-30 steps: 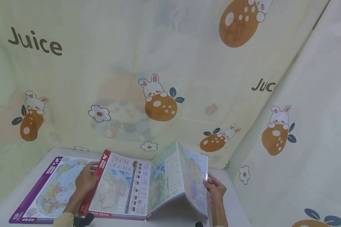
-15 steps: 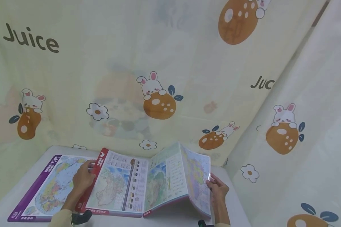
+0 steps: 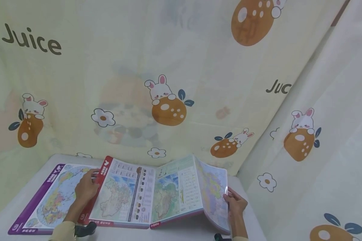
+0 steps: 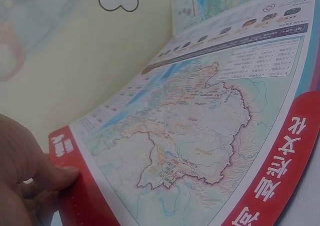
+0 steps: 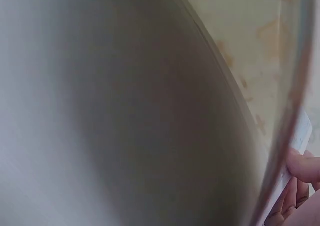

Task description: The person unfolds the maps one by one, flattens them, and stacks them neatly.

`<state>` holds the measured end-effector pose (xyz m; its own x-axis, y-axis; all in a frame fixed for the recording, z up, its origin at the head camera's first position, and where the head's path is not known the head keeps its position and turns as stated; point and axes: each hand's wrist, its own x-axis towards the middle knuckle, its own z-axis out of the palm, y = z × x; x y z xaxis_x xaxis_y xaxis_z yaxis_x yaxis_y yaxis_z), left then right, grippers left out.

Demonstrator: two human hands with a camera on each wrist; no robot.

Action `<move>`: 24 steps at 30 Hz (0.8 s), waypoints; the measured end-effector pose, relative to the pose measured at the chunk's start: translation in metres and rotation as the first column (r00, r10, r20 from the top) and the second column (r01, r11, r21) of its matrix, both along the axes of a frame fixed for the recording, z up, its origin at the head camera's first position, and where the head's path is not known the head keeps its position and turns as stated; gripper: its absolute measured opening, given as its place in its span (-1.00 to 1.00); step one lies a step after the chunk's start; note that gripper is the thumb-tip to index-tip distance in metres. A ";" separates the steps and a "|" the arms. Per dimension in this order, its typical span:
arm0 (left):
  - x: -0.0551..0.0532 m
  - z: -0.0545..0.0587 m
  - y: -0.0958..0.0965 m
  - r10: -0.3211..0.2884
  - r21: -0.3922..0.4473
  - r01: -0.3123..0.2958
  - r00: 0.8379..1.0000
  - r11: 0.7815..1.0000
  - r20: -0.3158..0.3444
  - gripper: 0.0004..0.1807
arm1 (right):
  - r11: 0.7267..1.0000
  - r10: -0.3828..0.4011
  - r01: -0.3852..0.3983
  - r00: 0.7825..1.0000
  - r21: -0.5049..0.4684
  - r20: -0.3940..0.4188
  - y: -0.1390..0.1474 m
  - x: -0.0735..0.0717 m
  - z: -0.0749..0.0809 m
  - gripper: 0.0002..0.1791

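Note:
A folding map [image 3: 116, 195] with a red border lies partly unfolded in the head view, its panels meeting at creases. Its left red edge is pinched by my left hand [image 3: 86, 188]; the thumb lies on the red strip [image 4: 87, 196] in the left wrist view. My right hand [image 3: 237, 202] holds the far right edge, thumb on the printed face. The right panel [image 3: 214, 194] slopes down from a raised fold, leaving a gap beneath. In the right wrist view the right hand [image 5: 300, 186] grips an edge, and a blurred pale surface fills much of that view.
A purple-bordered world map [image 3: 55, 197] lies flat at the left, partly under my left forearm and the red-bordered map. Both are on a white table [image 3: 247, 227]. A curtain [image 3: 181, 140] printed with rabbits and fruit hangs close behind and to the right.
My right hand has moved slightly right, drawing the right panel and raised fold with it, so the map is spread wider. The left hand has shifted a little left with its edge.

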<state>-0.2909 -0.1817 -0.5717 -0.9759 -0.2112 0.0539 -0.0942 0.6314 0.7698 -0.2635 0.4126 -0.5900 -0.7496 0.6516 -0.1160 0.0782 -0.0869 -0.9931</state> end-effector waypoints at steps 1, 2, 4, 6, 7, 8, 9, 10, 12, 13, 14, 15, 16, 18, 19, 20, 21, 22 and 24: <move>0.000 0.000 0.000 0.003 -0.004 -0.003 1.000 1.000 -0.001 -0.33 | 1.000 -0.007 0.007 1.000 0.002 -0.003 0.002 0.000 0.000 -0.40; 0.000 0.000 -0.001 0.006 -0.007 -0.006 1.000 1.000 -0.003 -0.33 | 1.000 -0.015 0.015 1.000 0.003 -0.007 0.003 0.000 0.000 -0.40; -0.001 0.000 -0.002 0.011 -0.013 -0.011 1.000 1.000 -0.004 -0.34 | 0.999 -0.037 0.037 0.999 0.018 0.002 0.006 0.000 0.000 -0.41; -0.001 0.000 -0.003 0.014 -0.016 -0.014 1.000 1.000 -0.005 -0.35 | 0.997 -0.061 0.060 0.998 0.041 0.014 0.008 0.000 0.000 -0.43; -0.001 0.001 -0.004 0.014 -0.017 -0.014 1.000 1.000 -0.007 -0.35 | 0.996 -0.069 0.068 0.997 0.052 0.019 0.009 0.000 0.000 -0.44; -0.001 0.001 -0.004 0.013 -0.019 -0.014 1.000 1.000 -0.008 -0.35 | 0.995 -0.078 0.076 0.997 0.063 0.025 0.010 0.001 0.000 -0.45; -0.001 0.001 -0.005 0.013 -0.022 -0.013 1.000 1.000 -0.009 -0.35 | 0.993 -0.091 0.087 0.995 0.079 0.040 0.011 0.000 0.000 -0.46; -0.002 0.001 -0.006 0.012 -0.023 -0.012 1.000 1.000 -0.010 -0.35 | 0.992 -0.095 0.091 0.994 0.090 0.049 0.012 0.000 0.000 -0.47; -0.002 0.000 -0.008 0.013 -0.025 -0.013 1.000 1.000 -0.010 -0.35 | 0.991 -0.101 0.095 0.994 0.095 0.052 0.015 0.000 -0.001 -0.47; -0.003 -0.001 -0.009 0.012 -0.025 -0.012 1.000 1.000 -0.010 -0.35 | 0.991 -0.102 0.096 0.993 0.096 0.058 0.016 0.000 -0.002 -0.47; -0.003 -0.001 -0.010 0.011 -0.027 -0.011 1.000 1.000 -0.010 -0.35 | 0.991 -0.100 0.093 0.993 0.097 0.067 0.018 0.000 -0.003 -0.47; -0.003 -0.003 -0.012 0.010 -0.030 -0.010 1.000 0.999 -0.012 -0.35 | 0.991 -0.100 0.092 0.992 0.098 0.080 0.020 -0.001 -0.003 -0.47; -0.003 -0.004 -0.013 0.009 -0.034 -0.010 1.000 0.999 -0.015 -0.35 | 0.991 -0.099 0.090 0.991 0.098 0.087 0.022 -0.001 -0.004 -0.46; -0.004 -0.006 -0.016 0.010 -0.040 -0.010 1.000 0.999 -0.018 -0.36 | 0.992 -0.095 0.086 0.991 0.096 0.095 0.025 -0.001 -0.004 -0.46; -0.004 -0.006 -0.017 0.008 -0.041 -0.008 1.000 0.999 -0.020 -0.36 | 0.991 -0.098 0.087 0.989 0.101 0.107 0.026 -0.002 -0.005 -0.45; -0.004 -0.006 -0.018 0.007 -0.044 -0.008 1.000 0.999 -0.022 -0.36 | 0.991 -0.100 0.089 0.989 0.105 0.111 0.028 -0.002 -0.005 -0.45; -0.004 -0.006 -0.019 0.005 -0.045 -0.006 1.000 0.999 -0.023 -0.36 | 0.990 -0.105 0.093 0.988 0.108 0.112 0.029 -0.002 -0.006 -0.45; -0.004 -0.006 -0.020 0.004 -0.046 -0.005 1.000 0.999 -0.023 -0.36 | 0.989 -0.109 0.096 0.988 0.112 0.111 0.029 -0.002 -0.006 -0.45; -0.003 -0.005 -0.023 0.003 -0.051 -0.005 1.000 0.999 -0.027 -0.36 | 0.987 -0.114 0.099 0.987 0.126 0.112 0.031 -0.002 -0.008 -0.46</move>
